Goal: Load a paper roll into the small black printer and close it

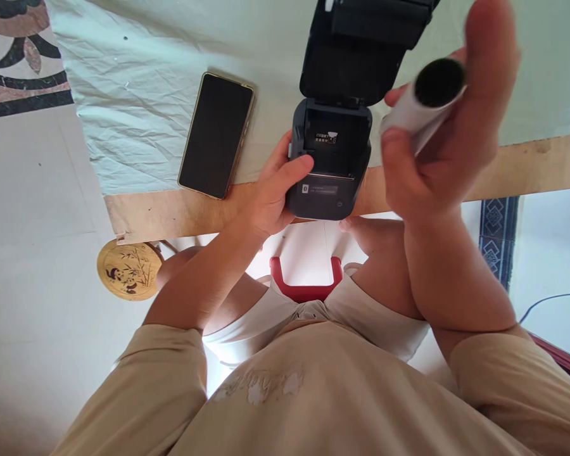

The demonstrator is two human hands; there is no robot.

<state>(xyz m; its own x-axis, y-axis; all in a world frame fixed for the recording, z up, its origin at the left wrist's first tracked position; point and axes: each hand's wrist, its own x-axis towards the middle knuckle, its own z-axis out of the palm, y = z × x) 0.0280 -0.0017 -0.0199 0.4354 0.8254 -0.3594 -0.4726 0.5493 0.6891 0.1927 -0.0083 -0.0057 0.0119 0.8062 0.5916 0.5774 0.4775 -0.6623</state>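
Probably light and stiff, the upper-right white roll (403, 118) suits our right hand (460, 149) holding its sides, while our left hand (280, 190) grips the central black device (335, 161).

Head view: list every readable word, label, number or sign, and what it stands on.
Bluetooth sign: on the open device.
Power sign: same device.
Print beside the Bluetooth sign: too small to read.
Label inside the device: characters and a code, too blurred.
Worn shirt print: unreadable.
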